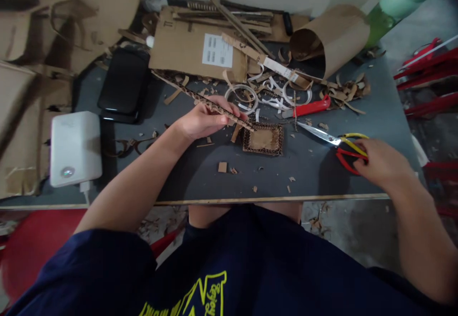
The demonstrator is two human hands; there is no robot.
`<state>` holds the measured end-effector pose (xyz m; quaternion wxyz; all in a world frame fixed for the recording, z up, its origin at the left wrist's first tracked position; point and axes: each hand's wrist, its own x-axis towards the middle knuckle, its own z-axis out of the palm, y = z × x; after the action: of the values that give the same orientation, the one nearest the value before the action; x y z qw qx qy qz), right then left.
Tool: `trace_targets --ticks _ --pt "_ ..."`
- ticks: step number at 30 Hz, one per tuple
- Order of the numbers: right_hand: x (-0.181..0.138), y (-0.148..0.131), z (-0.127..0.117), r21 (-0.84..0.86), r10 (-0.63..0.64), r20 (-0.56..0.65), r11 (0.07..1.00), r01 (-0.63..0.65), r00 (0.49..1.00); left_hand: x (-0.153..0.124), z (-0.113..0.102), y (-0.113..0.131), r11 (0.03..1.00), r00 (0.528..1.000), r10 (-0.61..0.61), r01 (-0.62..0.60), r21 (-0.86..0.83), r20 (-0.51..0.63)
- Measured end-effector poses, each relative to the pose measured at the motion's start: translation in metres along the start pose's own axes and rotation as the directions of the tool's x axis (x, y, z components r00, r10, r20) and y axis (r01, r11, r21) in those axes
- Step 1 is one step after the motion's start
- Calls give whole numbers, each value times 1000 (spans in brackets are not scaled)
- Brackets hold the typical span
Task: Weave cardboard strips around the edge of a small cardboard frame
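Note:
My left hand [207, 118] is closed around a long, thin strip of corrugated cardboard [179, 87], which slants from upper left to lower right. The strip's lower end reaches over the edge of a small rectangular cardboard box [265, 139] with corrugated walls; whether it touches cannot be told. At the right, my right hand [382, 161] has its fingers on the red and yellow handles of a pair of scissors [324, 136]. The blades point left, toward the small box, and look closed. A red utility knife [309, 109] lies just beyond the scissors.
Behind lie a flat cardboard box [182, 44] with a label, a rolled cardboard tube [332, 39], tape rings [246, 97] and curled scraps. To the left are a white power bank [76, 149] with a cable and a black phone [123, 79]. The table's front edge [250, 200] runs before my lap.

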<state>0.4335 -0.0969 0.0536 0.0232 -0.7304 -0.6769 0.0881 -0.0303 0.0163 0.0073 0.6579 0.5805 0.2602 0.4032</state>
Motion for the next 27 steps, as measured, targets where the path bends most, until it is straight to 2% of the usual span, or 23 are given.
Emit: trace_targets --ticks 3,6,7,9,11,13,14,15,17,18,19,21,22,25,27 --pt "3 -12 0 -23 -2 66 1000 3 998 -1 -1 -5 996 1000 -9 8 -84 -19" --pt "0 -26 -7 -186 144 207 977 -106 968 0 1 -7 986 994 -37 20 -165 -99" --pt "-2 -31 -10 -192 174 236 973 -129 956 1 2 -8 982 991 -40 15 -186 -130" --pt "-7 -43 -12 -60 211 240 978 -202 948 4 4 -7 975 982 -38 -4 -222 -185" --pt "-12 -55 -14 260 207 259 926 -274 943 6 7 -6 968 972 -28 -32 -248 -232" --pt "-18 -69 -15 592 106 361 742 -315 927 8 10 -5 964 962 -15 -58 -259 -273" --pt "-20 -77 -16 686 15 405 656 -315 914 8 11 -4 963 958 -10 -68 -261 -288" --pt "-23 -85 -18 728 -82 429 621 -291 900 8 12 -4 962 955 -7 -74 -261 -297" --pt "-29 -105 -20 716 -256 429 681 -154 866 8 15 -2 962 954 -8 -75 -263 -301" --pt "-32 -116 -21 719 -316 462 680 -142 829 7 17 -2 962 953 -13 -71 -264 -303" --pt "-34 -126 -22 755 -372 481 636 -159 794 6 18 -2 963 952 -19 -65 -263 -305" --pt "-36 -146 -23 797 -368 464 570 -199 806 5 22 -1 966 951 -31 -51 -255 -308" --pt "-36 -155 -23 791 -358 463 580 -196 811 5 24 -1 967 951 -35 -46 -250 -307" --pt "-31 -170 -22 674 -278 437 731 -106 856 5 29 -2 969 950 -29 -50 -242 -312" --pt "-27 -173 -21 638 -305 402 770 -25 864 5 32 -1 968 944 -20 -64 -242 -330"
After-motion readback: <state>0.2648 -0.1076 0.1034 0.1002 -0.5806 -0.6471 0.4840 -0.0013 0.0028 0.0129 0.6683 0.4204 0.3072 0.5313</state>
